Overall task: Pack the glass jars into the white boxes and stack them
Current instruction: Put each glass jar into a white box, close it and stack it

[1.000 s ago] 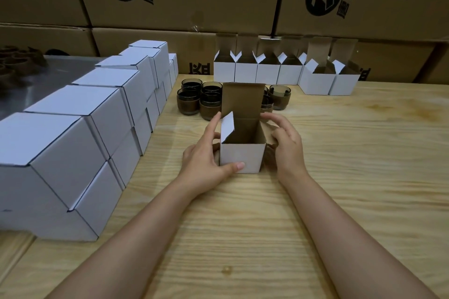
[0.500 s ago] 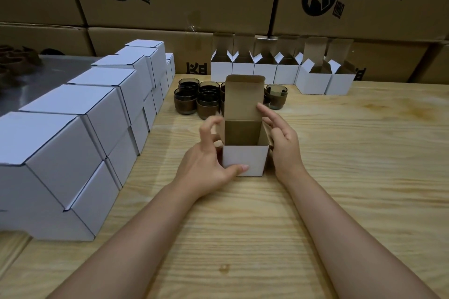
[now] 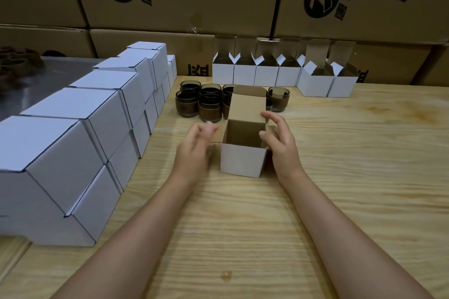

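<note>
The open white box (image 3: pixel 243 160) sits mid-counter (image 3: pixel 340 177), lid flap standing upright; its inside shows only plain brown cardboard. The left hand (image 3: pixel 194 148), blurred, hangs just beside its left wall, fingers loose, gripping nothing. The right hand (image 3: pixel 279 143) touches the right rim and lid edge with relaxed fingers. Right behind the box huddle the glass jars (image 3: pixel 210 104), smoky, round, brown-banded low down. Further back runs a row of open boxes (image 3: pixel 267 75); closed boxes (image 3: pixel 73 133) are stacked two high along the left. The counter is pale grained wood.
</note>
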{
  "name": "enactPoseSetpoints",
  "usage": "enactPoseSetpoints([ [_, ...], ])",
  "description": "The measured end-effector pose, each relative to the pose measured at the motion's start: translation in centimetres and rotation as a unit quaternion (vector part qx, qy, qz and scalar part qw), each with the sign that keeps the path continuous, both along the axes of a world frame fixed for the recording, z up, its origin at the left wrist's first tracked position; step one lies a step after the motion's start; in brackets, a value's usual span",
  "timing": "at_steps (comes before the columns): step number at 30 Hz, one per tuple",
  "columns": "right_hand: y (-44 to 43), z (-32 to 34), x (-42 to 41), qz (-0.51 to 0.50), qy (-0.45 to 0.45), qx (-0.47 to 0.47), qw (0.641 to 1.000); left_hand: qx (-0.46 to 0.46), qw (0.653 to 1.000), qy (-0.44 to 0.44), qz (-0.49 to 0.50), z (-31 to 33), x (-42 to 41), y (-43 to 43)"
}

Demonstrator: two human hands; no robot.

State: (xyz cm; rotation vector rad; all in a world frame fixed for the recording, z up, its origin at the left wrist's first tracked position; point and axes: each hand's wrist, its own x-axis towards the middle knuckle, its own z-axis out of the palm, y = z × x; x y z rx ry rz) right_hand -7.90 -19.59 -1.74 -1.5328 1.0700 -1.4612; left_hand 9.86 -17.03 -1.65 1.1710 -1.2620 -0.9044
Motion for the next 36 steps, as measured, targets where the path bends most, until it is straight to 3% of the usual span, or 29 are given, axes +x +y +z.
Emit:
enactPoseSetpoints([
  [2, -0.1, 0.0, 0.1, -0.002, 0.0, -0.005, 1.0, 0.002, 0.996, 0.005, 0.094, 0.0, 0.3, -1.3],
  [5, -0.2, -0.1, 0.1, -0.003, 0.002, -0.007, 1.0, 0.058, 0.974, -0.112, 0.187, -0.5, 1.3, -4.5],
  [10, -0.2, -0.1, 0.1, 0.001, 0.001, -0.008, 1.0, 0.079, 0.924, -0.3, 0.224, -0.6, 2.8, -8.8],
  [15, -0.3, -0.2, 0.1, 0.006, 0.001, -0.011, 1.0, 0.112, 0.901, -0.346, 0.235, -0.6, 3.4, -11.6],
  [22, -0.4, -0.2, 0.1, 0.012, 0.002, -0.009, 1.0, 0.033, 0.922, -0.286, 0.26, -0.3, 3.6, -11.2],
  [26, -0.4, -0.3, 0.1, 0.019, 0.002, -0.004, 1.0, 0.013, 0.952, -0.171, 0.252, 0.9, 3.4, -9.8],
  [30, -0.3, -0.1, 0.2, 0.014, 0.002, -0.001, 1.0, -0.077, 0.962, -0.098, 0.244, 5.1, 2.2, -7.1],
  [33, -0.3, 0.0, 0.2, 0.015, 0.001, 0.0, 1.0, -0.159, 0.969, -0.084, 0.169, 8.4, 1.0, -4.6],
  [36, -0.1, 0.1, 0.1, 0.015, -0.01, 0.01, 1.0, -0.163, 0.979, -0.1, 0.077, 9.8, -0.2, -2.1],
])
